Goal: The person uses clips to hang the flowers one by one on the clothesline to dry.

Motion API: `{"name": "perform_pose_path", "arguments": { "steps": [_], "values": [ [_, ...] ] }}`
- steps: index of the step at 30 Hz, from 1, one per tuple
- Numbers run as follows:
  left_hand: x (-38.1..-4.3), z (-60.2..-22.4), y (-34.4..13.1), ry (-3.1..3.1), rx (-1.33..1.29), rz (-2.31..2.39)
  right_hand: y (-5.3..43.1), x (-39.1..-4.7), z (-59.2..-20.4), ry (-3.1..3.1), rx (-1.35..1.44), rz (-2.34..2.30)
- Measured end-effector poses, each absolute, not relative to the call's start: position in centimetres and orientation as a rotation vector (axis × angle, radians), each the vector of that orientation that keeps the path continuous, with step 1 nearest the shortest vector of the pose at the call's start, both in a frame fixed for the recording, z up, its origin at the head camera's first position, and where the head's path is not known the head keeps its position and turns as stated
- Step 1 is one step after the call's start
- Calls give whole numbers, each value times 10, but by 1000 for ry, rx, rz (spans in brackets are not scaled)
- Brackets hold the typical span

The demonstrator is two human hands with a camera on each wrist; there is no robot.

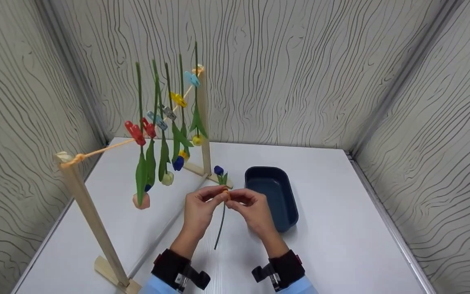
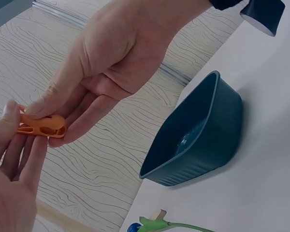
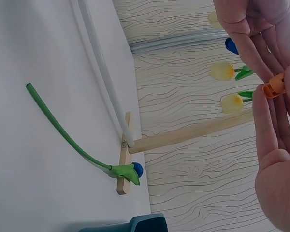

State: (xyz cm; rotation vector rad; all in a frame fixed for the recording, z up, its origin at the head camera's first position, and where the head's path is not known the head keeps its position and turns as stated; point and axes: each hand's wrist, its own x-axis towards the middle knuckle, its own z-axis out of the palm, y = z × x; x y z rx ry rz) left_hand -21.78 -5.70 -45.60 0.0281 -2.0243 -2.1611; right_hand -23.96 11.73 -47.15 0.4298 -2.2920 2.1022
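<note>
In front of the body, both hands hold one small orange clothespin (image 1: 226, 193) between thumbs and fingers. My left hand (image 1: 200, 207) pinches it from the left, and my right hand (image 1: 255, 209) from the right. The left wrist view shows the clothespin (image 2: 49, 126) lying along the fingertips, with a thumb pressed on top. Beneath the hands, a blue artificial tulip (image 1: 218, 170) lies on the white table, its green stem (image 3: 63, 133) curving toward the body. The hands cover part of that stem in the head view.
On the left stands a wooden frame (image 1: 90, 212) with an orange cord (image 1: 108, 149). Several tulips hang from it head down, held by coloured clothespins such as a red one (image 1: 135, 132) and a yellow one (image 1: 178, 99). A dark teal basin (image 1: 293, 206) stands right of the hands.
</note>
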Motion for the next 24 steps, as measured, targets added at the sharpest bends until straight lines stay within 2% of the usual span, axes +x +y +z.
{"name": "perform_pose_path", "arguments": {
  "steps": [6,9,12,17,20,24],
  "values": [
    [-222,-450,-61,-1976,81,-2080,108,-250,-473,-2247,418,2103],
    [-221,-448,-70,-1929,132,-2023,107,-270,-481,-2347,404,1879],
    [-220,-445,-85,-1894,184,-1973,106,-296,-491,-2572,481,1381],
    [-219,-442,-96,-1897,204,-1916,98,-332,-512,-2740,898,346],
    [-218,-440,-95,-1899,209,-1884,86,-343,-525,-2702,1074,-127],
    [-217,-437,-90,-1922,191,-1861,70,-349,-538,-2686,1137,-576]
  ]
}}
